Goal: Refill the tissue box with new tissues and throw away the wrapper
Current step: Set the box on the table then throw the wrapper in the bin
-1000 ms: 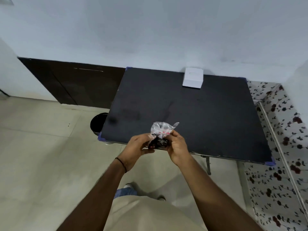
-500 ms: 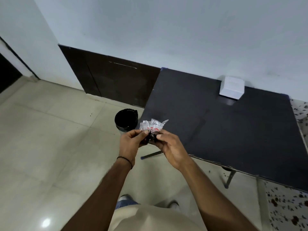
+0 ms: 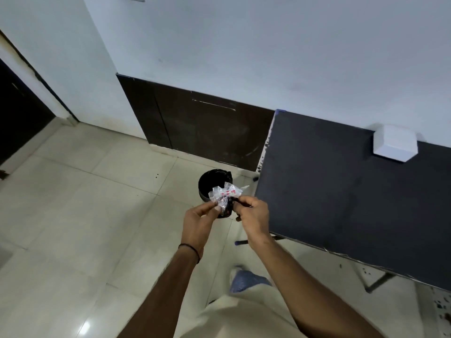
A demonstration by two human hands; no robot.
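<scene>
1. Left hand [image 3: 199,222] & right hand [image 3: 253,215] both pinch crumpled clear wrapper [image 3: 225,195] w/ red print, held betw. them.
2. Wrapper is over black bin [image 3: 207,181] on floor, left of black table [image 3: 341,191].
3. White tissue box [image 3: 395,147] at table's far edge, by wall.

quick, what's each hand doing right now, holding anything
Left hand: closed, pinching the crumpled wrapper.
Right hand: closed, pinching the same wrapper from the other side.
</scene>
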